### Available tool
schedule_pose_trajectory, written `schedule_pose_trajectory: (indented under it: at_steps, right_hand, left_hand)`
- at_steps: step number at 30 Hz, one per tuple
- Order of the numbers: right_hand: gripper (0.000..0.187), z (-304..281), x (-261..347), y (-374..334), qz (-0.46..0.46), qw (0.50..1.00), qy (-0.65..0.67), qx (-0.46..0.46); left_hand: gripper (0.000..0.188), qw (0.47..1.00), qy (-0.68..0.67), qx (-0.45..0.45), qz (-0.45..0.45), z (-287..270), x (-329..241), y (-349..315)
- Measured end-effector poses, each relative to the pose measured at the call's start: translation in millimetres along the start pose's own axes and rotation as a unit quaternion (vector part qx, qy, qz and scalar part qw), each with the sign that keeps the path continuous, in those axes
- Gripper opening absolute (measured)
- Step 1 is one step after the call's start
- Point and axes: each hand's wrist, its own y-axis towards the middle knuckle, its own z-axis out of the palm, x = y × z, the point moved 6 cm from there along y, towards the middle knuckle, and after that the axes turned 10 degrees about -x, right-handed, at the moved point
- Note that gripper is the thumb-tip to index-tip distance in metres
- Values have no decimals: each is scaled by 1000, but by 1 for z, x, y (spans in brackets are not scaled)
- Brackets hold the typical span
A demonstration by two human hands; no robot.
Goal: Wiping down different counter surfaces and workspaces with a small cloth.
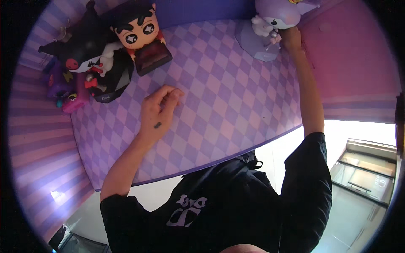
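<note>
At the far right, my right hand (292,40) grips the side of a lavender figurine (280,14) just under its big head; the figure hides most of the fingers. That figurine stands on a faceted pale purple base (255,42). My left hand (158,109) rests over the checked surface left of the middle. Its fingers are curled in toward the thumb, and I see nothing in them. Beyond it sits a dark-haired figurine (137,36) with large starry eyes and a dark red tray in front. Beside that one is a black-hooded figurine (90,55) on a faceted black base (116,86).
A purple-and-pink diamond-patterned shelf (219,101) lies under everything. Small purple and pink toys (74,99) crowd its left edge. A striped wall (42,139) rises at left, a pink wall (350,71) at right. Past the near edge a glass-fronted cabinet (363,168) shows at right.
</note>
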Motion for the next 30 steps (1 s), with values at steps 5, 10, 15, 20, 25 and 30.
schedule_pose_trajectory:
  at_steps: [5, 10, 15, 20, 25, 30]
  right_hand:
    - [36, -85, 48, -53, -6, 994, -69, 82]
    - [27, -211, 84, -159, 122, 992, -17, 28]
    - [24, -284, 85, -272, 223, 975, -11, 25]
    - [23, -310, 95, -299, 248, 968, -33, 7]
    - [26, -303, 129, -284, 254, 966, 33, 21]
    - [31, -303, 244, -253, 208, 924, 300, 115]
  left_hand:
    - [16, 1000, -7, 3, -6, 1, -2, -4]
    - [17, 1000, 0, 15, -9, -2, -5, -4]
    - [18, 1000, 0, 20, 7, -3, 0, -7]
    - [20, 1000, -8, 21, 7, 1, -1, -7]
    - [20, 1000, -7, 14, 1, 1, -2, -3]
    - [19, 1000, -7, 6, 8, 1, -4, -4]
